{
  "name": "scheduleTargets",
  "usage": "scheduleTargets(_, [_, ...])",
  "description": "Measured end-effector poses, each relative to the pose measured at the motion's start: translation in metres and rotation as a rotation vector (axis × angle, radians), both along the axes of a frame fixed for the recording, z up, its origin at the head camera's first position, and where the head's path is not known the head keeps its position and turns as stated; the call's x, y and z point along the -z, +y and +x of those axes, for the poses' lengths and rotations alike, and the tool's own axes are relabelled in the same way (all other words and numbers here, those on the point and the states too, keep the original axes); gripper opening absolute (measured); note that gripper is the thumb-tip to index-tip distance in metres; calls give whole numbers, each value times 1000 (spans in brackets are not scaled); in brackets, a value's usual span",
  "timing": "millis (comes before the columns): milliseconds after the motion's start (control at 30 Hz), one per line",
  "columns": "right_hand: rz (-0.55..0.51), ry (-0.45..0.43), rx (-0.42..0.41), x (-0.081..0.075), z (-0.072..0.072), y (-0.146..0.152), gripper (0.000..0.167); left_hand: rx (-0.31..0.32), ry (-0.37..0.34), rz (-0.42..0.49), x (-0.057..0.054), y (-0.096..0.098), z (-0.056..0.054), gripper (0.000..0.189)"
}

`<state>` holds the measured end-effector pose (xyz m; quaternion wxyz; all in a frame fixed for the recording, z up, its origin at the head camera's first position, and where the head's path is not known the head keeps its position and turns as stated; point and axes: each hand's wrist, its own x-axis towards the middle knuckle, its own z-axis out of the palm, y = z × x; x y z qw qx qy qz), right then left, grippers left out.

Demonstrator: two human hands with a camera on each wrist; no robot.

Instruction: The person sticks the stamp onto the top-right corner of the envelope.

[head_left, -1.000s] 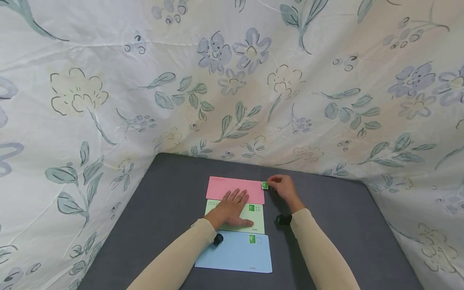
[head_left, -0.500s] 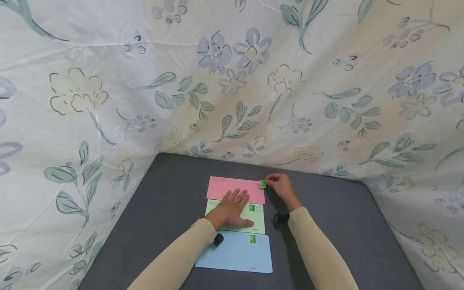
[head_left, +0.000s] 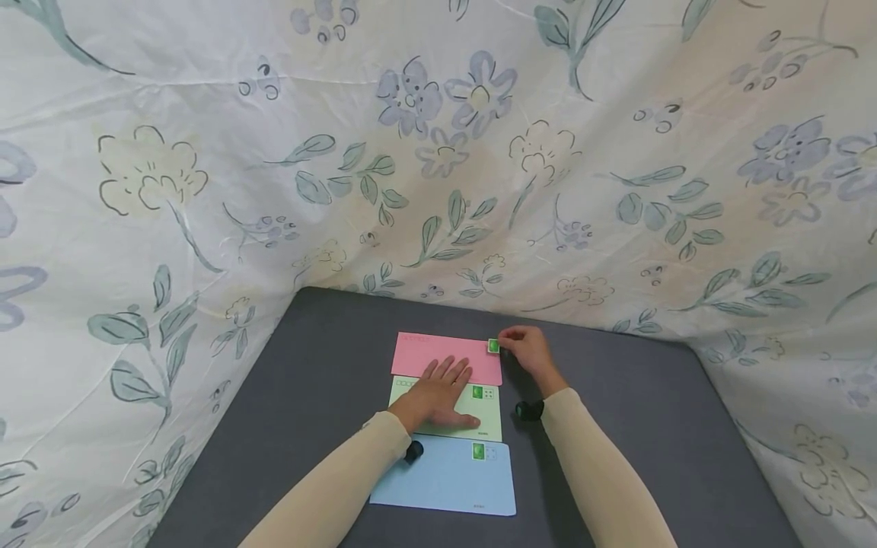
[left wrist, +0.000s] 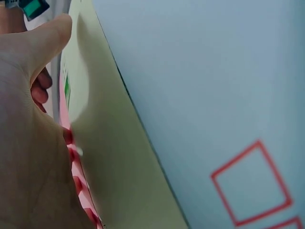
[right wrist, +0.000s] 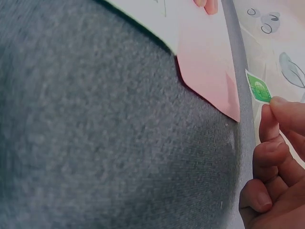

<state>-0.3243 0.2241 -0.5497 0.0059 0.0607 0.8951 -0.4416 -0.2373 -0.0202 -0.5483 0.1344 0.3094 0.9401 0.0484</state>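
Note:
My right hand (head_left: 530,354) pinches a small green postage stamp (right wrist: 259,88) by its edge between thumb and forefinger. In the head view the stamp appears over the upper right corner of a pink envelope (head_left: 411,356); the right wrist view shows it raised above the surface. My left hand (head_left: 438,396) lies flat with fingers spread, across the pink envelope's lower edge and a green envelope (head_left: 488,420). That green envelope bears a green stamp (head_left: 477,392) at its upper right. Closest to me lies a blue envelope (head_left: 445,479) with its own green stamp (head_left: 478,451).
The envelopes lie in a column on a dark grey table (head_left: 329,358). A floral cloth (head_left: 438,228) hangs behind and at both sides of the table. Black wrist cameras are worn on the left wrist (head_left: 414,452) and the right wrist (head_left: 529,411).
My right hand has moved slightly left with the stamp, from the pink envelope's right edge to over its corner. The left hand stays in place.

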Motion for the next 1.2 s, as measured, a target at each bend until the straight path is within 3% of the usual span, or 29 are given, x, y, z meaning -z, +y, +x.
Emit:
scheduleTargets(467, [-10, -12, -11, 2, -4, -12, 13, -8, -19, -26, 6, 1, -5, 111])
scheduleTargets(800, [-25, -6, -17, 6, -7, -18, 11, -9, -2, -8, 0, 1, -2, 110])
scheduleTargets(1200, [-33, -10, -9, 11, -13, -27, 12, -9, -5, -27, 4, 2, -5, 109])
